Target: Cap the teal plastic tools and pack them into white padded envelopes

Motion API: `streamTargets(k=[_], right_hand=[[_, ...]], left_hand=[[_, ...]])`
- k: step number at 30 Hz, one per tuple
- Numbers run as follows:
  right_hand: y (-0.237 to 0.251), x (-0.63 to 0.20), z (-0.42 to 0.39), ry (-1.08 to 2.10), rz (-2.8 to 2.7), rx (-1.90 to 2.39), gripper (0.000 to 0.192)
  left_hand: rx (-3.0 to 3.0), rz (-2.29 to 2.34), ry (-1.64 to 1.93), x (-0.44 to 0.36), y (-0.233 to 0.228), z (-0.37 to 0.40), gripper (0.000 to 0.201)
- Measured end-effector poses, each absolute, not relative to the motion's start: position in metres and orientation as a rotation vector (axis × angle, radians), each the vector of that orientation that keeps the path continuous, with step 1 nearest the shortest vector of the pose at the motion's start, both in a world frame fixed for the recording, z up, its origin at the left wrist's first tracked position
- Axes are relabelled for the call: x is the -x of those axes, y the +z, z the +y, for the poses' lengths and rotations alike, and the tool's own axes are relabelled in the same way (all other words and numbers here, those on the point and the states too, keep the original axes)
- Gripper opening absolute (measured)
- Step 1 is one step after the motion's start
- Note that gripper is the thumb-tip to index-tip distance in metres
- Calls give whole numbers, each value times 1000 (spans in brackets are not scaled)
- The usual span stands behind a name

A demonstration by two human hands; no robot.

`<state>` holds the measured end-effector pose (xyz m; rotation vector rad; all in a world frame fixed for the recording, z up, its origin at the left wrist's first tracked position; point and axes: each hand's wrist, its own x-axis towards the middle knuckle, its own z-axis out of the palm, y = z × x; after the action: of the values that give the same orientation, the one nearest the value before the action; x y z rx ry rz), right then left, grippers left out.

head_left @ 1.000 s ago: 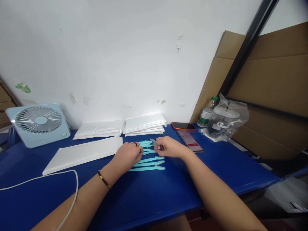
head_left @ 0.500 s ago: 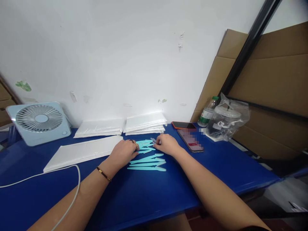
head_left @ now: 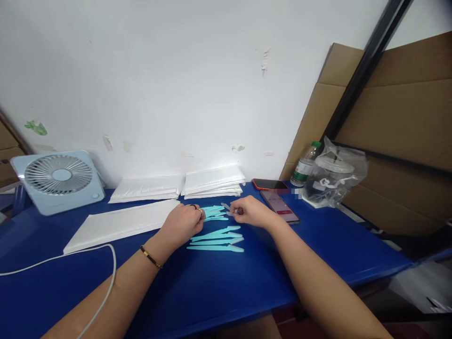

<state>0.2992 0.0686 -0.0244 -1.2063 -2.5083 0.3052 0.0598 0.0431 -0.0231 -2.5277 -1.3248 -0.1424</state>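
Several teal eyebrow razors [head_left: 215, 247] lie on the blue table, fanned out with their blade ends to the right. Farther back, a second bunch of teal razors [head_left: 216, 213] extends out from under my left hand [head_left: 185, 220]. Its fingers are curled closed around their left ends; the fingertips are partly hidden. To the right of that bunch, my right hand [head_left: 249, 211] pinches a small clear piece, apparently a blade cover. A couple of similar clear covers [head_left: 225, 206] lie between the bunch and my right fingertips.
White padded mailers [head_left: 213, 181] are stacked against the wall, with one flat mailer [head_left: 120, 223] nearer on the left. A fan [head_left: 60, 181] and its white cable are at left. Two phones [head_left: 280, 207], a bottle [head_left: 304, 167] and a bagged cup [head_left: 332, 179] stand at right.
My right hand has shifted slightly right, away from the razor bunch, and a clear piece now shows in its fingers. My left hand has curled in more but stays in place.
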Motion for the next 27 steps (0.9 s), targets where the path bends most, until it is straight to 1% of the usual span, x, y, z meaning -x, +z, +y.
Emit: streamTargets(k=[7,17,24,27], right_hand=[[-28,-289,68,331,-2544,1119,19],[-23,-296,66,232,-2546,1095,18],[-24,-281,60,263,-2570,985,17],[-21,-278,54,342,-2588,948,18]], left_hand=[[2565,-1323,-135,-64,-19,39,22],[2570,-1353,-95,-66,-16,36,24],[2549,-1269,-134,-69,-19,35,23],[2580,-1234,-152,-72,-21,31,25]])
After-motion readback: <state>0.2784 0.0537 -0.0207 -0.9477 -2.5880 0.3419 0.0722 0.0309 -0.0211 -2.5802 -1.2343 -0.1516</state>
